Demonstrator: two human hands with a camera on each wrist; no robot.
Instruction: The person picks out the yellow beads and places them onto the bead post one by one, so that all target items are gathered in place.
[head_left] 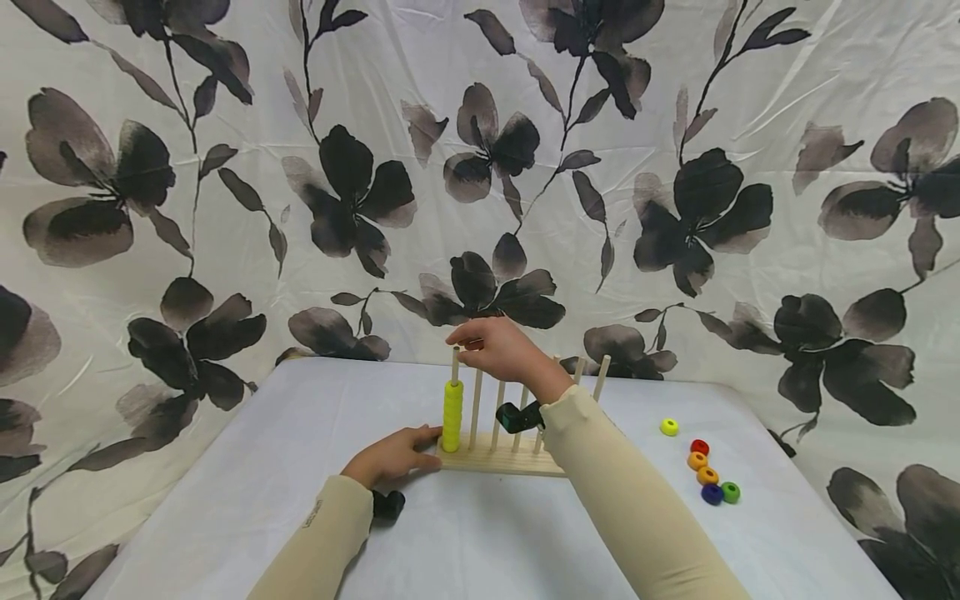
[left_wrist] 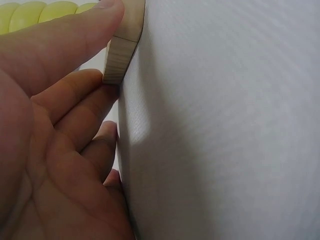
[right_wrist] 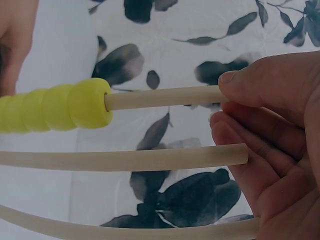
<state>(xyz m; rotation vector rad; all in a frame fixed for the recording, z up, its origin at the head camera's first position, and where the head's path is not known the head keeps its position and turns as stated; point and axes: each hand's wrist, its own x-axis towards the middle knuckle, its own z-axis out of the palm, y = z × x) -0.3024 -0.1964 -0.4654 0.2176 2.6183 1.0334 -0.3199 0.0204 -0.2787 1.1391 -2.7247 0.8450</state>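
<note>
A wooden peg rack point(head_left: 495, 465) stands on the table, with a row of upright pegs on its base. Bright yellow beads point(head_left: 452, 417) are stacked on its leftmost peg point(right_wrist: 165, 97), whose upper part is bare. My left hand point(head_left: 397, 455) holds the left end of the base point(left_wrist: 122, 55), thumb on top and fingers against the end. At the top of the beaded peg, my right hand point(head_left: 498, 346) pinches the tip between thumb and fingers. No bead shows in that hand. The right forearm hides part of the rack's right side in the head view.
Loose beads lie to the right on the white-covered table point(head_left: 300, 433): yellow point(head_left: 669, 427), red point(head_left: 700, 447), two orange point(head_left: 697, 460), green point(head_left: 731, 492) and dark blue point(head_left: 712, 494). A flower-patterned cloth point(head_left: 247, 67) hangs behind the table.
</note>
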